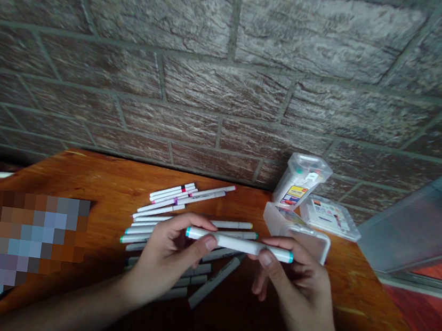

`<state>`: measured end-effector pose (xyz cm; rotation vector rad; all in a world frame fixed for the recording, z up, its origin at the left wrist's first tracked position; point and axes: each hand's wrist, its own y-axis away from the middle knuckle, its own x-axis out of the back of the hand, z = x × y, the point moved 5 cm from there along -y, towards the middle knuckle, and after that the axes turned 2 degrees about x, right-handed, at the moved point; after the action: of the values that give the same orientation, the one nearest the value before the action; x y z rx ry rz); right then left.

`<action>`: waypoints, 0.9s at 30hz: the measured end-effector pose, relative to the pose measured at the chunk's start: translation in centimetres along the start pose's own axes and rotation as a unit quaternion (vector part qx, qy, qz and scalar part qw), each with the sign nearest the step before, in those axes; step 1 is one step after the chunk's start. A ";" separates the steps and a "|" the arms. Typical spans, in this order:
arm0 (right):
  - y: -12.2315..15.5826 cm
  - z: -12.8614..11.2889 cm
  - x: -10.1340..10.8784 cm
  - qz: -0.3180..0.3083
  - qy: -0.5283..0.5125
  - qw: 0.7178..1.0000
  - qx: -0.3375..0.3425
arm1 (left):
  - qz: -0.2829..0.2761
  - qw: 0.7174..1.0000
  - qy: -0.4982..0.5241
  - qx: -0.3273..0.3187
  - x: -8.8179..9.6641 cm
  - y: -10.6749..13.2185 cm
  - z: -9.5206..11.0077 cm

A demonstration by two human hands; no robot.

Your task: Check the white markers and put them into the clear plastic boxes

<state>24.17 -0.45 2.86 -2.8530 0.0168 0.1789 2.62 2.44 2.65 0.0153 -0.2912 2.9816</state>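
Observation:
A white marker (238,243) with turquoise ends is held level above the table, its two tips pointing left and right. My left hand (178,251) pinches it near the left end between thumb and fingers. Toward the other end, my right hand (297,282) grips it the same way. Below and behind lie several more white markers (221,275) with differently coloured ends, partly hidden by my hands. Farther back, a smaller group of markers (173,194) shows red, pink and purple bands.
On the wooden table (98,182) at the right stands a clear plastic case (301,183) with a yellow label. Beside it lie a flat lid (331,216) and an open clear box (312,244). A brick wall (222,90) rises behind. The left side is blurred out.

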 end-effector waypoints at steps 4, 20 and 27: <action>0.1 0.1 -0.1 -0.004 0.003 1.000 -0.019 | -0.013 1.000 0.018 0.005 0.1 0.1 -0.2; 0.2 -0.5 -0.3 -0.010 0.000 1.000 -0.020 | -0.025 0.987 0.156 0.024 -0.4 0.4 -1.3; 0.2 -0.5 -0.2 -0.006 0.000 1.000 -0.022 | -0.027 0.990 0.136 0.007 -0.3 0.4 -1.2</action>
<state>23.99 -0.79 3.33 -2.8964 -0.0055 0.1781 2.83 2.28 1.36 -0.3731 -0.2305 2.8841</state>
